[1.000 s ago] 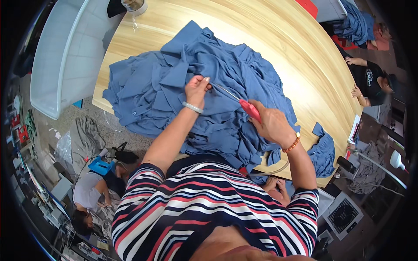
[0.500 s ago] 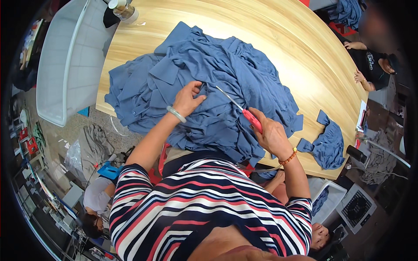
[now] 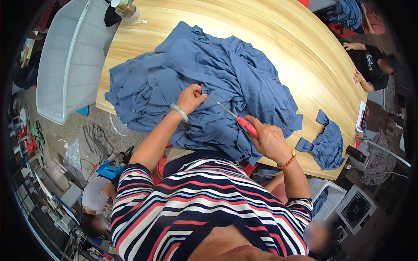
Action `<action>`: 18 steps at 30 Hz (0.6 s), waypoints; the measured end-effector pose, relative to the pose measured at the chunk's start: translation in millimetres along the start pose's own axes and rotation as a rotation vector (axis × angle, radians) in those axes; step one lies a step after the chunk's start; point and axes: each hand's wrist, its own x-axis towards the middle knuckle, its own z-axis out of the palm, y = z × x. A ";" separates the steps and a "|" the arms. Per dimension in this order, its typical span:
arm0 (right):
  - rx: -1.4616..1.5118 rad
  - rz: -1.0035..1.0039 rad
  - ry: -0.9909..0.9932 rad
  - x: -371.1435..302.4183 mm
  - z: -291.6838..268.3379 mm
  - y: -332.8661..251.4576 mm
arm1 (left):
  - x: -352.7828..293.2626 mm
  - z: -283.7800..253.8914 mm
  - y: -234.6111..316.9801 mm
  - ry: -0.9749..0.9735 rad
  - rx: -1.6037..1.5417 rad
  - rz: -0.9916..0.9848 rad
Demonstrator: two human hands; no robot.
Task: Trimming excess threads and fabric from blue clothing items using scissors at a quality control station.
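A large heap of blue garments (image 3: 261,87) lies crumpled on the wooden table in front of me. My left hand (image 3: 190,99), with a pale bangle at the wrist, is closed in a pinch on a bit of the blue garment near the heap's middle. In my right hand (image 3: 271,140), the fingers wrap round a red-handled tool (image 3: 246,127) with a long, thin metal blade; its exact kind is unclear. The blade's tip points up and left, close to my left fingertips and over the cloth.
A smaller blue garment (image 3: 327,143) lies apart on the table (image 3: 305,52) at right. A large whitish bin (image 3: 54,78) stands to the left, beside a lidded jar (image 3: 125,11). A co-worker in black (image 3: 374,65) touches the far right edge; other people sit behind.
My left hand has shifted slightly right, its fingers closing into a pinch on the cloth. The red-handled tool and my right hand have moved slightly down and left.
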 end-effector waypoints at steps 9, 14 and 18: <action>-0.021 -0.082 0.104 2.4 4.5 0.9 | 2.7 4.1 13.0 -0.089 -0.636 -0.031; -0.036 -0.078 0.036 -6.0 3.9 -1.3 | -7.5 -6.6 8.6 0.027 -0.660 -0.006; -0.024 -0.093 0.024 -1.2 2.4 -7.7 | -15.4 -1.6 14.1 0.011 -0.807 0.027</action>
